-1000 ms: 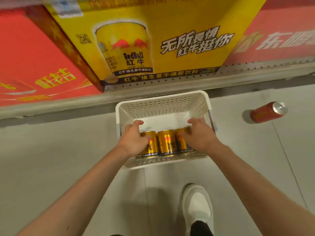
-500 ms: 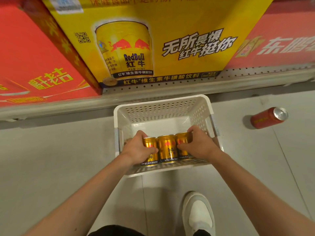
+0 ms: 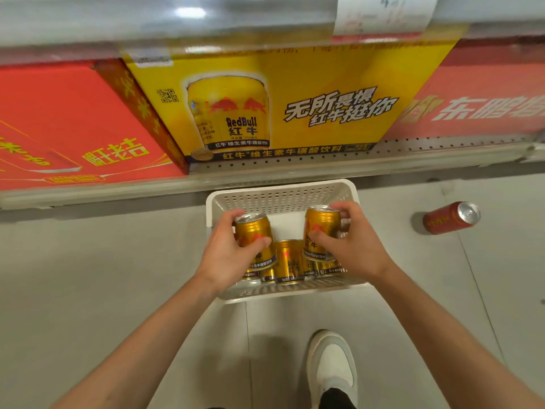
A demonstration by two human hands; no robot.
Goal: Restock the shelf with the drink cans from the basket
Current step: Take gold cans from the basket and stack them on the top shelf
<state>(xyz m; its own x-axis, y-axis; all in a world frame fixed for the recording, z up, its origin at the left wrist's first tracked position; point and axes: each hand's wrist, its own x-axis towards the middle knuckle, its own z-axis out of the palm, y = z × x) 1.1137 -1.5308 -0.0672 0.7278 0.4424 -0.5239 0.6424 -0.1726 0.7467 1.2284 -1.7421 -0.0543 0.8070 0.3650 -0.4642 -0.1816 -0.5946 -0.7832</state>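
Observation:
A white perforated basket (image 3: 283, 193) sits on the grey floor below the shelf. My left hand (image 3: 227, 258) grips a gold drink can (image 3: 255, 231), lifted above the basket's left side. My right hand (image 3: 351, 246) grips another gold can (image 3: 320, 228), raised over the right side. Several more gold cans (image 3: 287, 258) stand in the basket's near part, partly hidden behind my hands. The bottom shelf edge (image 3: 295, 169) runs across just beyond the basket.
A big yellow Red Bull carton (image 3: 295, 98) stands on the bottom shelf, with red cartons (image 3: 59, 122) to its left and right. A red can (image 3: 449, 217) lies on its side on the floor at the right. My white shoe (image 3: 331, 367) is near the bottom.
Both hands closed round a can each and lifted them out of the row in the basket. The view tilted upward, bringing an upper shelf rail into sight.

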